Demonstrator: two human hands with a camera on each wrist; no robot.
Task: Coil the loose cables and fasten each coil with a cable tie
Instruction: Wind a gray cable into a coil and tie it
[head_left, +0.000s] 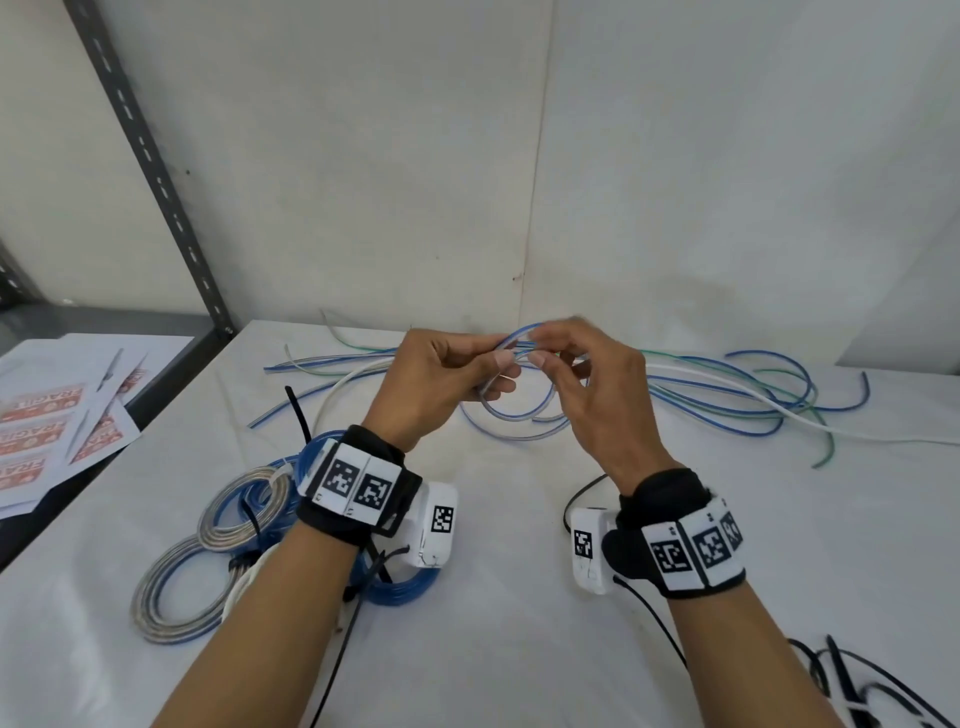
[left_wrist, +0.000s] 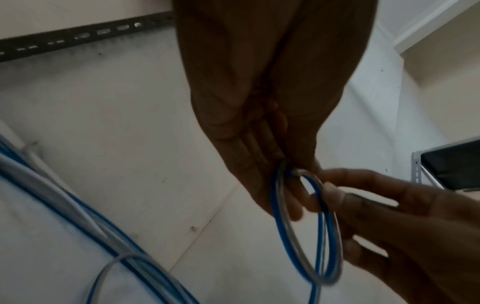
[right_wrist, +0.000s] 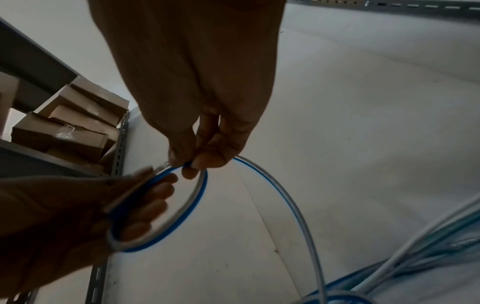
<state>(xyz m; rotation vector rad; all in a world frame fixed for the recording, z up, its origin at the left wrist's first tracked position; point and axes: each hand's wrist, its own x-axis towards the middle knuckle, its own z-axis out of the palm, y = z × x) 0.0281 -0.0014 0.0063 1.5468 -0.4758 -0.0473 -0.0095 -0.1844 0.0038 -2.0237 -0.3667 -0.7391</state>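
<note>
Head view: both hands raised over white table (head_left: 519, 597), working one blue-striped clear cable (head_left: 511, 415) into small loop. Left hand (head_left: 441, 379) curled round gathered turns, fingers threaded through loop, likely so turns stay stacked and cannot spring apart. Right hand (head_left: 587, 384) pinching same cable between thumb and fingertips at top of loop, seemingly to feed next turn across to left. Free length trailing down and away toward loose cables (head_left: 727, 400), tangled blue, green and white strands near back wall, well apart from finished work. Tied coils (head_left: 234, 551) parked near left forearm, several overlapping, black cable ties (head_left: 298, 415) sticking up from them. Spare black ties (head_left: 857, 686) near right forearm, probably kept within reach for fastening. Printed sheets (head_left: 52, 431) off left edge on lower surface.

Judged early in this coil: few turns made, much cable slack, no tie on it yet. Risk: stiff cable uncoiling if left grip loosens.
</note>
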